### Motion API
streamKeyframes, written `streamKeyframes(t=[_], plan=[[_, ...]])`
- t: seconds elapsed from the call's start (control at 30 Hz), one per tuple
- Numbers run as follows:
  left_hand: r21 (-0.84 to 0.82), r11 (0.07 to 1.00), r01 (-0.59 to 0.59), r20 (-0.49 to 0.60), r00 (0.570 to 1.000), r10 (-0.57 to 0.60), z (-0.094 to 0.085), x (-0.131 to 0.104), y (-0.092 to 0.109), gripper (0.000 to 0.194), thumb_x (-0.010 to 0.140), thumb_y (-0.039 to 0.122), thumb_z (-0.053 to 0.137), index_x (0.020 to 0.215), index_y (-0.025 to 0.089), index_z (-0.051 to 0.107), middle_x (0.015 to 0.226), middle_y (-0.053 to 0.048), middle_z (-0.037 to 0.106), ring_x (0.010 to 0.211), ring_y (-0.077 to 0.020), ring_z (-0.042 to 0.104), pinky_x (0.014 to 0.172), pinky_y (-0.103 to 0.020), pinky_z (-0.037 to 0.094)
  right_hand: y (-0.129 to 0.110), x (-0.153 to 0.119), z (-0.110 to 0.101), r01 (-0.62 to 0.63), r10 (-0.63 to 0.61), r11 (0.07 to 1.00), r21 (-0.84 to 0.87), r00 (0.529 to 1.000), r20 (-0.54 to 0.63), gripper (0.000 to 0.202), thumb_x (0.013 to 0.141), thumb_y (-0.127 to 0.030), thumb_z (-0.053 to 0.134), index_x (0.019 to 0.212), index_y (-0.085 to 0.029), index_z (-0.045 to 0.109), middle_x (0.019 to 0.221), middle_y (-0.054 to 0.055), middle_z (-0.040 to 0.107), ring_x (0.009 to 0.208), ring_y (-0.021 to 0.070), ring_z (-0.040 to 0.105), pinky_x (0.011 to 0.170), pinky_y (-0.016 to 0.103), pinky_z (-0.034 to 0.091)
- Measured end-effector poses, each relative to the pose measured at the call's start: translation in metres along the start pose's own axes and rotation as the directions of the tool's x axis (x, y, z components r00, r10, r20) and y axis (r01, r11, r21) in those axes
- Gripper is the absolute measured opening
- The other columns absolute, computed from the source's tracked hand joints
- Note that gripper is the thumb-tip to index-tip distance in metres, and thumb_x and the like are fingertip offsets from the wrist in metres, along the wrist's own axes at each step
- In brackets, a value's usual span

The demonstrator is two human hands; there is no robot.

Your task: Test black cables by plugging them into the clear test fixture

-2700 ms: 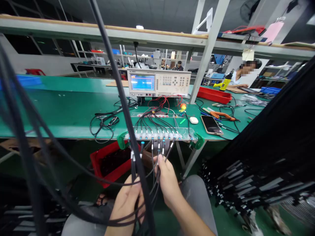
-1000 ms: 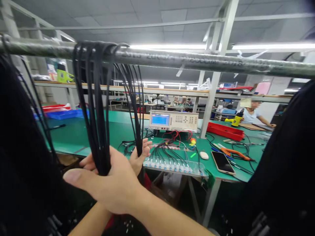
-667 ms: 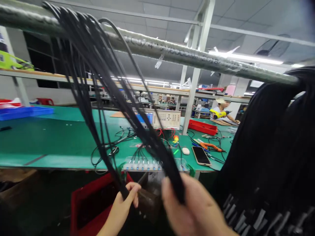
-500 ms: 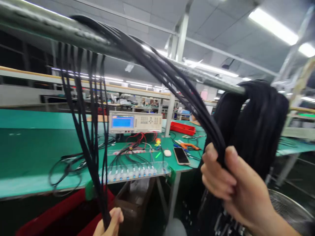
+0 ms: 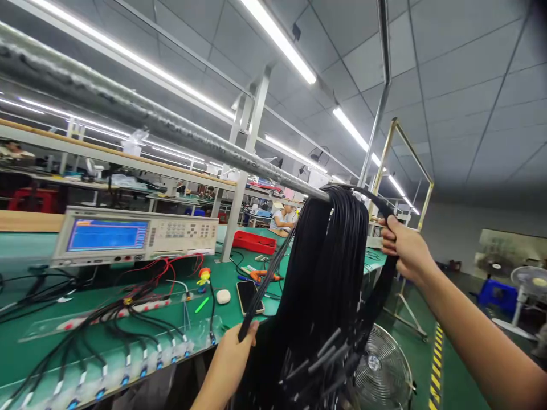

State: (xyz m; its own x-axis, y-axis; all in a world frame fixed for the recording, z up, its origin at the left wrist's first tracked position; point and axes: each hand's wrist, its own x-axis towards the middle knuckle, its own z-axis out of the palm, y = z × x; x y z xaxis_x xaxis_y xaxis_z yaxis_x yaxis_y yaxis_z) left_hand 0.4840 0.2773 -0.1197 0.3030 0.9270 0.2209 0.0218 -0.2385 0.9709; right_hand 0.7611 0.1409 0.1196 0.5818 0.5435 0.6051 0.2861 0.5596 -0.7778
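The right hand [image 5: 404, 245] is clamping black cables [image 5: 376, 201] that are arching out from the top of a thick hanging mass of cables [image 5: 333, 273], which is draping over a metal rail [image 5: 192, 134]. The left hand [image 5: 231, 359] is gripping a slimmer bundle [image 5: 264, 287] slanting down at that mass's left, while a phone [image 5: 247, 295] and a meter [image 5: 183, 236] are sitting beyond it on the green desk [image 5: 226, 276].

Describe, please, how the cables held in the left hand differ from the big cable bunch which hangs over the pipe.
The held cables form a slim bundle, while the hanging bunch is thick and wide. The held cables slant down toward the left hand; the hanging bunch drops nearly straight. The left hand grips the held cables, whereas the hanging bunch is draped over the pipe. Both are black.
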Motion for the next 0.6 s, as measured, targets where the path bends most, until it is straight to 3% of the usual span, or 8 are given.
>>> streamKeyframes(t=[0.07, 0.13, 0.33, 0.43, 0.53, 0.6], plan=[[0.055, 0.998, -0.017, 0.026, 1.000, 0.016, 0.009, 0.003, -0.017, 0.043, 0.073, 0.060, 0.054, 0.074, 0.018, 0.065, 0.066, -0.003, 0.068, 0.069, -0.0238, 0.063, 0.068, -0.033, 0.049, 0.018, -0.005, -0.014, -0.090, 0.093, 0.994, -0.065, 0.994, 0.052, 0.032, 0.078, -0.048, 0.066, 0.084, -0.017, 0.059, 0.056, -0.009, 0.034, 0.038, 0.0019, 0.024, 0.032, 0.012, 0.021], [0.102, 0.995, -0.001, 0.078, 0.997, -0.007, 0.017, 0.004, -0.035, 0.042, 0.076, 0.054, 0.052, 0.090, 0.017, 0.066, 0.091, -0.009, 0.075, 0.092, -0.0289, 0.066, 0.083, -0.036, 0.048, 0.036, -0.013, -0.017, -0.136, 0.146, 0.986, -0.101, 0.984, 0.098, 0.035, 0.077, -0.050, 0.067, 0.085, -0.017, 0.059, 0.058, -0.008, 0.036, 0.041, 0.0028, 0.028, 0.035, 0.013, 0.024], [0.313, 0.949, 0.021, 0.175, 0.981, -0.079, 0.035, 0.001, -0.091, 0.038, 0.082, 0.035, 0.043, 0.112, 0.015, 0.057, 0.118, -0.015, 0.069, 0.116, -0.0268, 0.060, 0.097, -0.035, 0.043, 0.078, -0.024, 0.003, -0.075, 0.100, 0.979, -0.192, 0.987, 0.125, 0.038, 0.077, -0.054, 0.064, 0.085, -0.019, 0.055, 0.063, -0.005, 0.044, 0.052, 0.0086, 0.041, 0.046, 0.021, 0.039], [0.384, 0.922, 0.044, 0.206, 0.970, -0.132, 0.039, -0.007, -0.126, 0.054, 0.076, 0.027, 0.048, 0.128, 0.011, 0.047, 0.135, -0.017, 0.059, 0.127, -0.0246, 0.052, 0.107, -0.033, 0.037, 0.098, -0.027, 0.006, -0.025, 0.057, 0.960, -0.280, 0.993, 0.104, 0.039, 0.076, -0.057, 0.063, 0.077, -0.021, 0.049, 0.064, -0.005, 0.045, 0.053, 0.0111, 0.044, 0.049, 0.025, 0.042], [0.416, 0.903, 0.103, 0.250, 0.942, -0.223, 0.031, -0.022, -0.162, 0.068, 0.068, 0.028, 0.056, 0.132, 0.008, 0.046, 0.145, -0.017, 0.049, 0.136, -0.0264, 0.042, 0.114, -0.033, 0.030, 0.117, -0.029, 0.001, 0.036, -0.010, 0.927, -0.373, 0.997, 0.073, 0.037, 0.078, -0.058, 0.060, 0.076, -0.023, 0.048, 0.063, -0.004, 0.045, 0.054, 0.0133, 0.044, 0.050, 0.028, 0.041], [0.395, 0.904, 0.164, 0.284, 0.914, -0.290, 0.018, -0.037, -0.179, 0.069, 0.062, 0.034, 0.063, 0.127, 0.014, 0.053, 0.142, -0.014, 0.054, 0.135, -0.0297, 0.043, 0.115, -0.036, 0.031, 0.129, -0.029, -0.004, 0.081, -0.063, 0.885, -0.458, 0.996, 0.056, 0.034, 0.081, -0.056, 0.056, 0.081, -0.023, 0.050, 0.066, -0.002, 0.048, 0.058, 0.0157, 0.047, 0.054, 0.030, 0.043]])
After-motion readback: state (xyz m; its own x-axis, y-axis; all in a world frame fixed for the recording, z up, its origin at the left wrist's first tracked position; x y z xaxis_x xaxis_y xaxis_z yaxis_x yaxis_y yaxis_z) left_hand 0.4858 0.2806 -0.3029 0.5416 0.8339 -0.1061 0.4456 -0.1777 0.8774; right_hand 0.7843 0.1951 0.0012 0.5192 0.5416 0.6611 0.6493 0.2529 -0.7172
